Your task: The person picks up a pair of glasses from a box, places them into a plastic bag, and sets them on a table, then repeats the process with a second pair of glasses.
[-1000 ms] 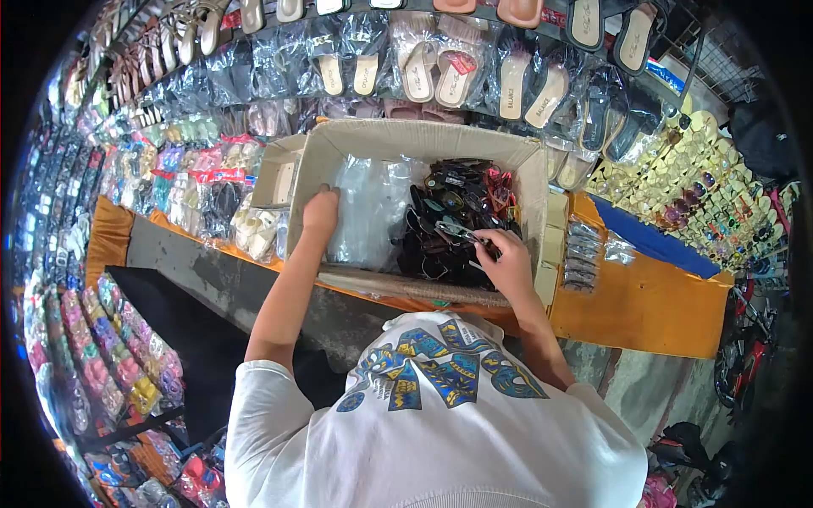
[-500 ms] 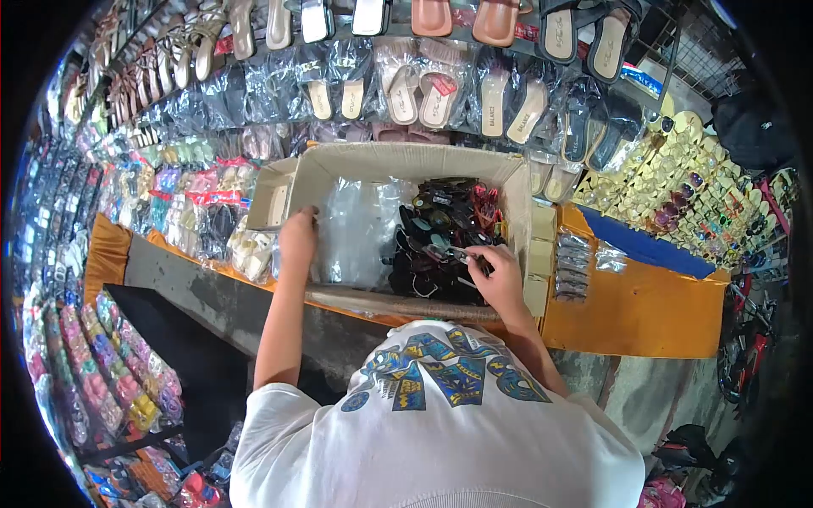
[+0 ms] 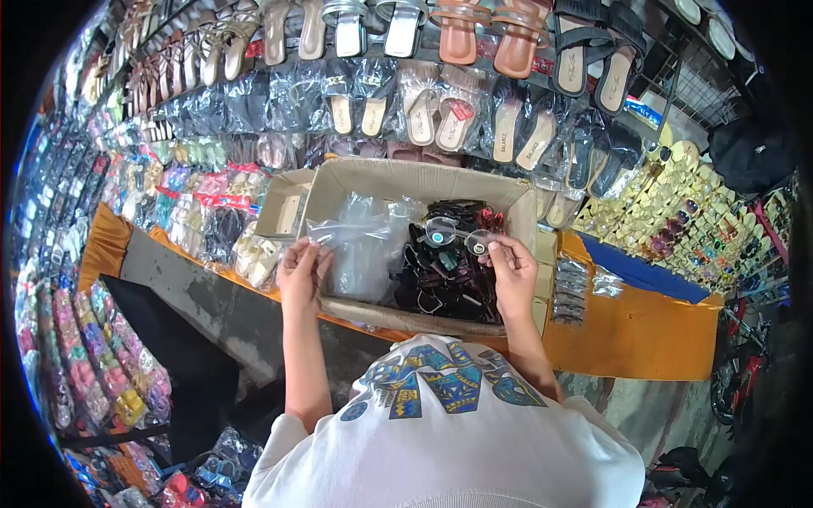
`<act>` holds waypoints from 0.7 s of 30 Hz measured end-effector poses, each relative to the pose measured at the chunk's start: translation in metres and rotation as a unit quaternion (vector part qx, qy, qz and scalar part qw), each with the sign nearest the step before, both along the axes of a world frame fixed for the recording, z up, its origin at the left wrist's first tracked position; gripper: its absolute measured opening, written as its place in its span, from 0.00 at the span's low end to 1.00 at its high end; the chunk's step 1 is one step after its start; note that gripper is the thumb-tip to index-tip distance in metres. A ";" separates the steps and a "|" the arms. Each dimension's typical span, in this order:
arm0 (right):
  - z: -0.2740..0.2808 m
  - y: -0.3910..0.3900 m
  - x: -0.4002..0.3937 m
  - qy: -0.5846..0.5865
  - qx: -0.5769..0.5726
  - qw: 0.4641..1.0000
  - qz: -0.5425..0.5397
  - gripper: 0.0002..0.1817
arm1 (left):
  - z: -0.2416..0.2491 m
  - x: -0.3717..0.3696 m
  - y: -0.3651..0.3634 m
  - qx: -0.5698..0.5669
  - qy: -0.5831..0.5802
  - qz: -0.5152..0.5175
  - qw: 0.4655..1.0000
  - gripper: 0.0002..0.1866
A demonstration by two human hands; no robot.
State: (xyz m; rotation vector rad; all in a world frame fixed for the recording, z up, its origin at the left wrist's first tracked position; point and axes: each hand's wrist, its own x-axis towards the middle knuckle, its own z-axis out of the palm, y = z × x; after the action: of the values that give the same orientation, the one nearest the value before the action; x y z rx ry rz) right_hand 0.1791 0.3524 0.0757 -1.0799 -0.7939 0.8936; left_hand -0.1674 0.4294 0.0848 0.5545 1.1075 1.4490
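Observation:
My left hand [image 3: 302,274] pinches the edge of a clear plastic bag [image 3: 352,230] over the left half of the cardboard box [image 3: 318,196]. In my right hand [image 3: 514,271] is a pair of eyeglasses with round clear lenses [image 3: 441,232], held at one end above the right half. Round stickers show on the lenses. Under the glasses lies a jumbled heap of dark eyewear [image 3: 434,284], with some red frames at its far right corner. More clear bags [image 3: 354,275] lie inside the box beside the heap.
A small open carton [image 3: 284,203] stands against the box's left side. On the right, several packets [image 3: 571,292] lie by an orange cloth [image 3: 631,334]. Rows of sandals [image 3: 461,118] hang behind the box, and sunglasses [image 3: 677,207] fill a rack at far right.
My left hand has come up from the box's left side with a clear bag. My right hand has lifted eyeglasses out of the heap. The view has shifted slightly.

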 end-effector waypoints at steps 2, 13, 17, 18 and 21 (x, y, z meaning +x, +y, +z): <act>0.010 0.000 -0.004 0.004 0.018 1.000 -0.010 0.09 | -0.004 0.005 -0.007 0.002 -0.021 -0.017 1.000 0.12; 0.028 -0.012 -0.026 -0.004 0.083 0.996 -0.015 0.09 | 0.015 0.032 -0.028 0.010 -0.102 -0.047 0.994 0.10; 0.029 -0.018 -0.027 -0.003 0.079 0.997 -0.018 0.09 | 0.018 0.035 -0.031 0.010 -0.095 -0.061 0.994 0.10; 0.030 -0.019 -0.027 -0.008 0.082 0.996 -0.023 0.09 | 0.019 0.036 -0.031 0.010 -0.092 -0.065 0.994 0.09; 0.030 -0.024 -0.025 -0.014 0.093 0.995 -0.029 0.10 | 0.020 0.036 -0.031 0.005 -0.091 -0.063 0.994 0.09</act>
State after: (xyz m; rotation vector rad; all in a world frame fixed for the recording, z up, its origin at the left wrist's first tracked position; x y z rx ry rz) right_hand 0.1537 0.3283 0.1058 -0.9485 -0.8476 0.7405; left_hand -0.1311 0.3982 0.1047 0.4802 0.9055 1.3680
